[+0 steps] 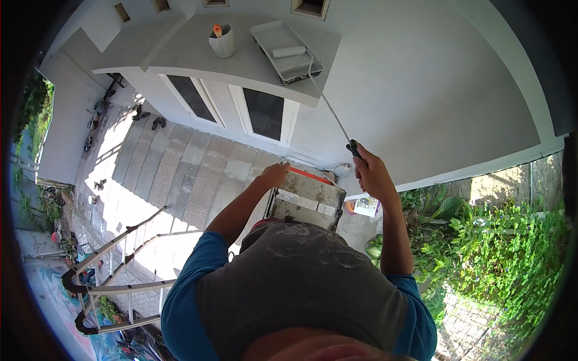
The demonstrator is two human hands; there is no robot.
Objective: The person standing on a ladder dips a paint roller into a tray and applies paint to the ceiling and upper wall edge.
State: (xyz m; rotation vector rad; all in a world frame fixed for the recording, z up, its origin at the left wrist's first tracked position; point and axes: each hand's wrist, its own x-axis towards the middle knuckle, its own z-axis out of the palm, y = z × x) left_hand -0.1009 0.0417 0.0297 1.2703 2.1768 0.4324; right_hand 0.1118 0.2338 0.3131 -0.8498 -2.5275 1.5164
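My right hand (372, 172) is closed round the black handle of a paint roller (333, 111). The long metal rod slants up to the white roller sleeve, which rests in a grey paint tray (299, 70) on the ledge. Down near my body, my left hand (275, 175) is closed at the end of a red bar (311, 175). That bar runs along the edge of a paint-spattered platform (306, 201) in front of me. A white tub (223, 46) with an orange-handled brush (218, 30) in it stands on the ledge, left of the tray.
The grey ledge (180, 45) juts out above two windows (263, 114) with white frames. A metal ladder (126, 289) stands at lower left. Far below lies the tiled ground (162, 162) with several shoes. Green plants (494, 253) grow at the right, below the wall (421, 90).
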